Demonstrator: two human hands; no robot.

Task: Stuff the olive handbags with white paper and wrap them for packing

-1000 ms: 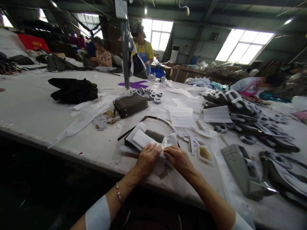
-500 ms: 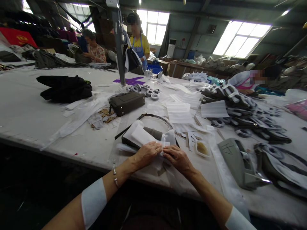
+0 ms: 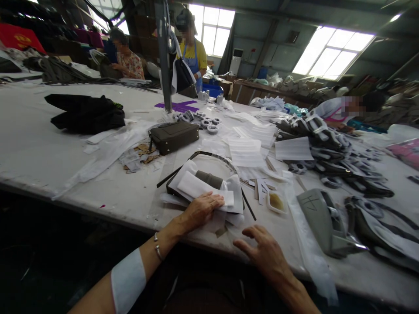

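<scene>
A dark olive bag part wrapped in white paper sheets (image 3: 199, 185) lies near the table's front edge. My left hand (image 3: 201, 210) rests flat on the paper's near end, fingers stretched over it. My right hand (image 3: 265, 253) hovers apart from the bundle, close to the table edge, fingers spread and holding nothing. A thin dark strap (image 3: 209, 158) loops around the far side of the bundle.
A small tray of yellowish glue (image 3: 276, 202) sits right of the bundle. An olive bag (image 3: 174, 136) and black cloth (image 3: 87, 114) lie further back. Grey bag parts (image 3: 330, 152) pile at the right. Paper stacks (image 3: 246, 152) lie mid-table. Other people work at the far side.
My right hand has let go of the paper and pulled back toward the table edge. My left hand stays on the bundle.
</scene>
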